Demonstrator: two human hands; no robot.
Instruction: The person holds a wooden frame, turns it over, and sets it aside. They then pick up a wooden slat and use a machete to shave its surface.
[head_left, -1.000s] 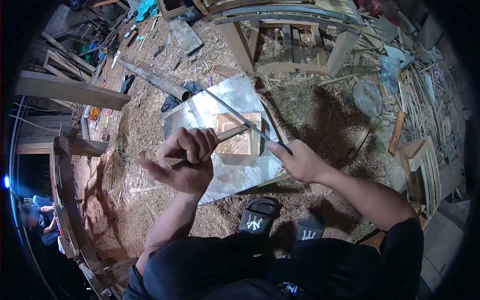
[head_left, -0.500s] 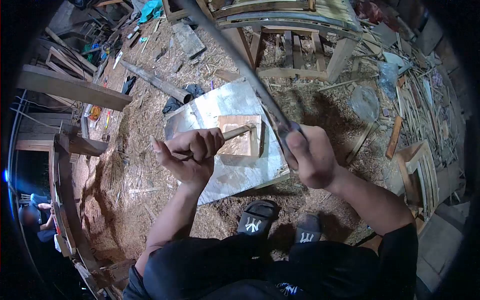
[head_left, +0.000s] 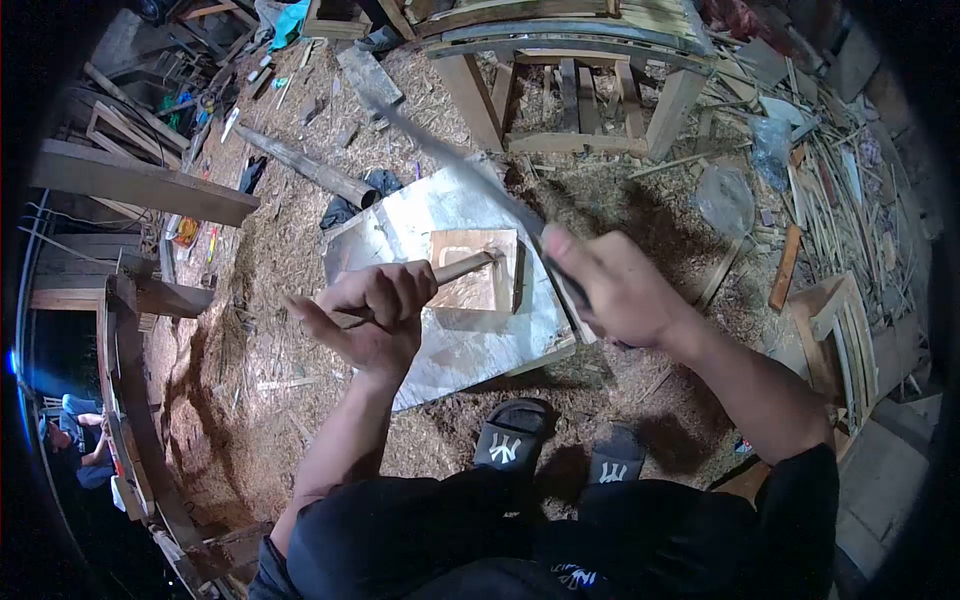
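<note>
A square wooden block (head_left: 470, 318) with a hollow in its top lies on a pale, worn board (head_left: 400, 230) on the ground. My left hand (head_left: 375, 315) is wrapped round a wooden-handled tool (head_left: 462, 268), its thumb sticking out to the left. The tool's far end meets the block's hollow near the right side; its tip is too small to make out. My right hand (head_left: 620, 290) grips a long dark bar (head_left: 470, 175), blurred by motion, which slants up and left above the board.
Wood shavings cover the ground. A wooden frame (head_left: 580, 143) stands at the top, a round pole (head_left: 305, 165) lies left of the board, and thin wood strips (head_left: 850, 230) are heaped at the right. A person (head_left: 85, 440) sits at the far left.
The long bar in my right hand has swung lower, its far end now nearer the board. My left hand and the tool have shifted only slightly left in view.
</note>
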